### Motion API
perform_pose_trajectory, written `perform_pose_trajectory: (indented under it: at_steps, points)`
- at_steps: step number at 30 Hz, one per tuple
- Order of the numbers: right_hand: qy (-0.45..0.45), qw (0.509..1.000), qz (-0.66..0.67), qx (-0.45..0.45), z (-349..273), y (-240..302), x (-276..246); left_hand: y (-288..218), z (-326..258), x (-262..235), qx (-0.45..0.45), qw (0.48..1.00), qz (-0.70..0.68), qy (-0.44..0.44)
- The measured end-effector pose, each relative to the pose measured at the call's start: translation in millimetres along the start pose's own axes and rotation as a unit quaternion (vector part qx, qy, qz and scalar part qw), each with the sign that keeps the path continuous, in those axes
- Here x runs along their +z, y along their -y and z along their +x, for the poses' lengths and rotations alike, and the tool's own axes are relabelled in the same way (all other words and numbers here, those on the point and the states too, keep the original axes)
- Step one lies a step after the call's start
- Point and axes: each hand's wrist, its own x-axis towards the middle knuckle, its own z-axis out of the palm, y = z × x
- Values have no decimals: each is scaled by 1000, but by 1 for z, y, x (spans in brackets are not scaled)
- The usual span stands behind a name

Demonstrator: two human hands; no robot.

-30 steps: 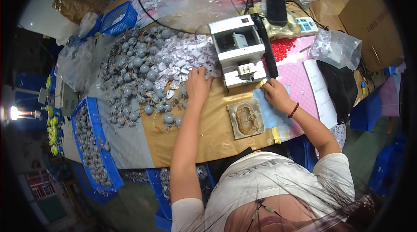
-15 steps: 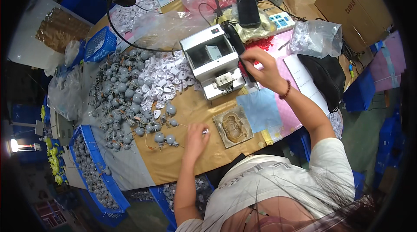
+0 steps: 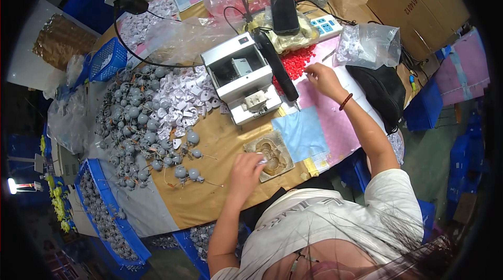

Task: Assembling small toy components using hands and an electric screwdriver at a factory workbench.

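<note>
The bare left hand (image 3: 245,174) is held near the torso; the bare right hand (image 3: 326,82) is extended farther forward.
The bare left forearm (image 3: 226,233) is angled forward and slightly inward, with the fingers bent in a pinch and the back of the hand turned up. The bare right forearm (image 3: 369,134) is slanted forward and leftward, its fingers curled; fingertip contact cannot be made out.

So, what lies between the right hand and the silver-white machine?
In the head view, a black bar and some red pieces lie between the right hand and the machine.
</note>
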Motion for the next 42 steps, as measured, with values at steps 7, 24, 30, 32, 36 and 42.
perform_pose_trajectory:
  at_steps: [7, 24, 30, 32, 36, 42]
  points:
    - [-13, 989, -121, -89, -2, -14, 47, 8, -8, 40, -51, 997, -29, -46]
    - [84, 947, 228, -210, -85, 102, 40, 98, 8, -93, -195, 891, 360, -195]
    - [111, 905, 105, -397, -116, 117, 81, 97, -11, -57, -217, 893, 364, -147]
    - [108, 898, 67, -420, -119, 121, 81, 105, -14, -45, -229, 901, 332, -159]
    - [113, 900, 52, -418, -125, 124, 73, 115, -30, -48, -209, 932, 216, -205]
    - [131, 900, 35, -415, -134, 118, 75, 61, -61, -77, -251, 929, -150, -227]
